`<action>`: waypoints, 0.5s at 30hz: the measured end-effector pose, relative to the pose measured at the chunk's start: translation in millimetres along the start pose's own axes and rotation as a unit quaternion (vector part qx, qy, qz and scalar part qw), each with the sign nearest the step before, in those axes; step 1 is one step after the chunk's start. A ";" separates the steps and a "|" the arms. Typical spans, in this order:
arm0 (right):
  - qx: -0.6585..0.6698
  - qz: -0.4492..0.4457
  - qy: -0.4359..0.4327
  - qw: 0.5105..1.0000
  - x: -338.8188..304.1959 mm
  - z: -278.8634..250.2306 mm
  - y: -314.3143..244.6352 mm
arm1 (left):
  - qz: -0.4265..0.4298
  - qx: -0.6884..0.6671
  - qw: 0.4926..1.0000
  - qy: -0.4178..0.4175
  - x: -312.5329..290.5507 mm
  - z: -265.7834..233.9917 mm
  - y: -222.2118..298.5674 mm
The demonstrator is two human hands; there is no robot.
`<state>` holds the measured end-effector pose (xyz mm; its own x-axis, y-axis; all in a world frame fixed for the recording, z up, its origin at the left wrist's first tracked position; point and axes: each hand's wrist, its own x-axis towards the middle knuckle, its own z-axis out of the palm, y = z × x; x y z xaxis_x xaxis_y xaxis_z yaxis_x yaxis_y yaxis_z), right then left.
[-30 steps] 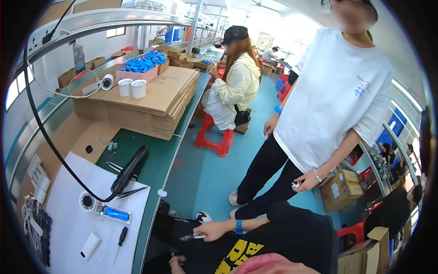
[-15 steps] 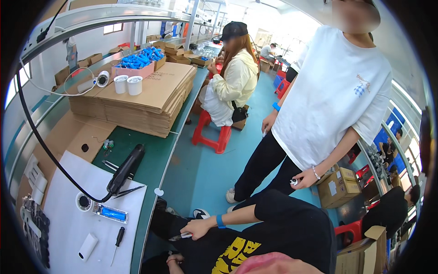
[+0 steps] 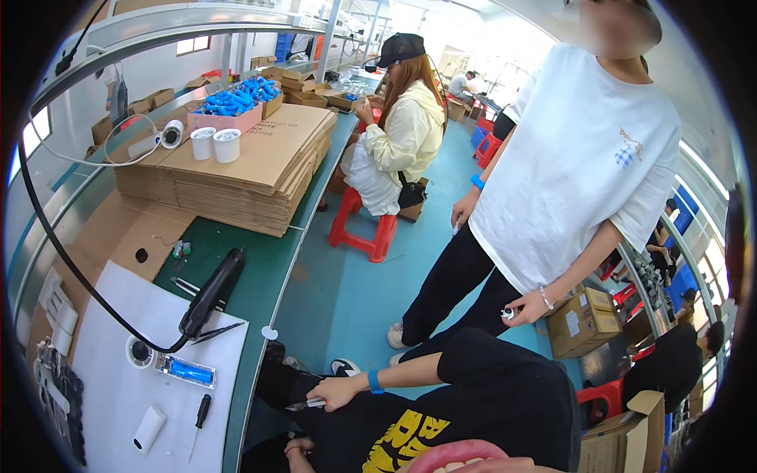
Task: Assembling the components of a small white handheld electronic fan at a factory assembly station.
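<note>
My right hand (image 3: 337,392), with a blue band at the wrist, is closed around a small tool (image 3: 307,404) with a whitish handle and a grey pointed tip. It is over my dark-clothed lap, beside the bench edge. Lower down, my left hand (image 3: 298,446) is partly visible by a red string bracelet; its fingers are hidden. On white sheeting on the bench lie an opened white casing with a blue cell (image 3: 192,370), a round white part with a dark centre (image 3: 139,351), a white oblong cover (image 3: 150,429) and a black-handled screwdriver (image 3: 202,415).
A black corded hand tool (image 3: 211,298) and dark tweezers (image 3: 218,333) lie on the bench. Behind them is stacked cardboard (image 3: 229,189) bearing two white cups and a pink box (image 3: 229,120) of blue cells. A person in white (image 3: 576,173) stands close by; another sits on a red stool (image 3: 367,232).
My view has shifted slightly, so the bench things sit a little further left. My right hand, still holding the small tool, appears slightly further left too.
</note>
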<state>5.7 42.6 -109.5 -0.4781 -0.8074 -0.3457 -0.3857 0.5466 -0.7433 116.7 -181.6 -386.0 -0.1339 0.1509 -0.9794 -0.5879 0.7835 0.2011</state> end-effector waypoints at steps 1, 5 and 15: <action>0.000 0.001 0.002 1.000 -0.7 -0.5 1.4 | -0.003 -0.006 1.000 0.002 -7.4 -2.2 4.3; -0.001 -0.001 0.002 1.000 0.4 -0.4 1.2 | -0.015 -0.030 0.999 0.012 -5.0 -4.2 3.3; 0.005 0.006 0.034 0.999 -0.7 3.9 5.0 | 0.047 0.095 0.994 -0.012 75.2 -2.7 -6.7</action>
<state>7.1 45.0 -115.2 -0.5352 -0.7838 -0.3149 -0.3719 0.5534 -0.7453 108.4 -177.1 -460.9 -0.1602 0.2417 -0.9570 -0.4116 0.8649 0.2874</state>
